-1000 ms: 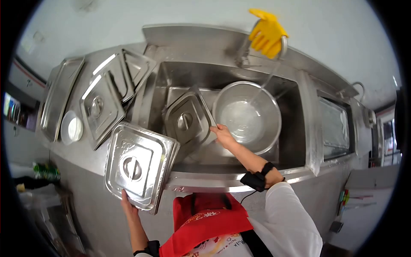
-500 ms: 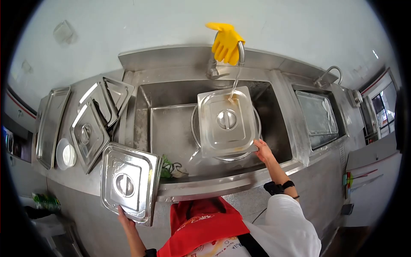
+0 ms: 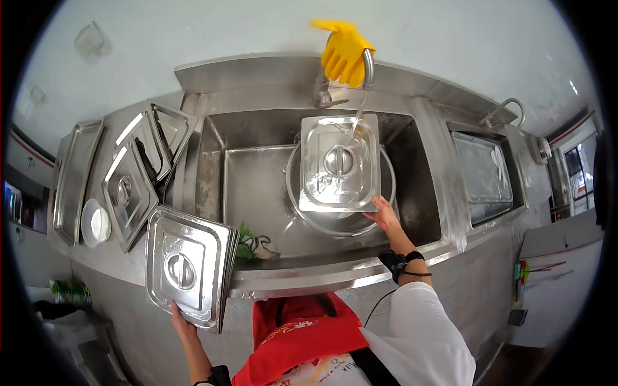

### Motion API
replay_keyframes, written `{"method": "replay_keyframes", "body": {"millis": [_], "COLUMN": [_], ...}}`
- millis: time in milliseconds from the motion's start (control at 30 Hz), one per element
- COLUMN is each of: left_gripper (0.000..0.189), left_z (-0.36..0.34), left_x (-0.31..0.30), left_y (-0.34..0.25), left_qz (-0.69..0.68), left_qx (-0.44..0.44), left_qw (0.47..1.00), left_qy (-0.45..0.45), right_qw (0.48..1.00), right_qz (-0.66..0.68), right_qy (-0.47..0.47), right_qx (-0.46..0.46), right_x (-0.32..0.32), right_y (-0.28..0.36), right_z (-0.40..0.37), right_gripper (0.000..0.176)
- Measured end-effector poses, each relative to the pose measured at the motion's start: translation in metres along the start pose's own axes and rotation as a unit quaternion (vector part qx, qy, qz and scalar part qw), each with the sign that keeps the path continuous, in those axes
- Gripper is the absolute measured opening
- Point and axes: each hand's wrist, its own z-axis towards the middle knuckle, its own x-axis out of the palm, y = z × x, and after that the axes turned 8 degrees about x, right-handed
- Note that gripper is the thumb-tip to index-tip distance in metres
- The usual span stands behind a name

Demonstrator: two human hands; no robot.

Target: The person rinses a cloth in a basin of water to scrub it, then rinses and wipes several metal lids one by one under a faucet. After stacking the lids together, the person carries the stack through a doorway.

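Observation:
My right hand (image 3: 384, 214) grips the lower right corner of a steel lid (image 3: 328, 183) with a round recessed handle. Water from the curved tap (image 3: 368, 67) runs onto the lid's upper part. Beneath it a large round metal bowl (image 3: 344, 226) stands in the sink (image 3: 257, 177). At the lower left, my left hand (image 3: 183, 321) is closed on the bottom edge of a stack of similar lids (image 3: 201, 257), at the counter's front edge; its fingers are partly hidden.
More lids (image 3: 121, 209), a long tray (image 3: 76, 183) and a white bowl (image 3: 98, 224) lie on the left counter. Yellow gloves (image 3: 346, 58) hang on the tap. Green leafy material (image 3: 244, 244) lies in the sink's front corner. A second basin (image 3: 489, 209) is at right.
The lid in my right hand has moved back towards the tap and looks more tilted, showing more of the round bowl's front. My left hand still holds the stack.

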Motion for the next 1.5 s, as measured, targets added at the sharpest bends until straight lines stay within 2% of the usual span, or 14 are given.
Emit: {"method": "replay_keyframes", "body": {"millis": [267,367,400,500,567,633,733,800,833,900,1000,1233,1400,1500], "left_gripper": [0.053,0.052,0.052,0.052,0.052,0.052,0.053,0.054,0.054,0.055,0.055,0.053,0.051,0.05], "left_z": [-0.001,0.0,0.0,0.003,0.009,0.01,0.009,0.007,0.007,0.0,-0.006,0.004,0.004,0.003], "left_x": [0.007,0.005,0.006,0.004,-0.007,-0.01,-0.007,-0.003,-0.002,0.005,0.013,0.0,0.0,0.002], "left_y": [0.0,0.0,0.0,0.002,0.006,0.009,0.006,0.004,0.002,-0.002,-0.006,0.004,0.003,0.005], "left_qz": [0.017,0.008,0.01,0.004,-0.011,-0.015,-0.015,-0.015,-0.015,0.003,0.014,-0.012,0.0,0.002], "left_qx": [-0.003,-0.008,-0.008,-0.009,-0.008,-0.012,-0.008,-0.019,-0.023,-0.008,0.0,-0.01,0.0,0.008], "left_qw": [0.999,0.999,0.999,0.999,0.999,0.999,0.999,0.999,0.999,1.0,1.0,0.999,1.0,1.0], "left_qy": [-0.037,-0.04,-0.042,-0.044,-0.04,-0.036,-0.033,-0.028,-0.026,-0.022,-0.025,-0.029,-0.019,-0.022], "right_qw": [0.999,1.0,0.994,0.984,0.975,0.954,0.868,0.772,0.715,0.61,0.507,0.391,0.344,0.29], "right_qz": [0.019,0.005,-0.008,-0.127,-0.208,-0.277,-0.452,-0.582,-0.626,-0.719,-0.785,-0.846,-0.861,-0.878], "right_qy": [0.033,-0.01,-0.108,-0.118,-0.049,-0.056,-0.08,-0.11,-0.119,-0.143,-0.134,-0.148,-0.186,-0.161], "right_qx": [0.018,0.018,0.003,-0.035,-0.062,-0.101,-0.189,-0.233,-0.287,-0.301,-0.328,-0.33,-0.325,-0.345], "right_x": [0.0,0.003,0.0,-0.059,-0.049,-0.035,0.0,0.006,0.037,0.07,0.12,0.186,0.197,0.206], "right_y": [-0.011,0.005,0.01,0.036,0.075,0.101,0.122,0.128,0.131,0.133,0.146,0.16,0.151,0.138], "right_z": [0.034,0.012,0.008,0.012,-0.024,-0.043,-0.054,-0.034,-0.043,-0.036,-0.043,0.017,0.075,0.093], "right_gripper": [0.032,0.04,0.043,0.035,0.028,0.021,0.021,0.024,0.023,0.022,0.019,0.014,0.012,0.015]}}
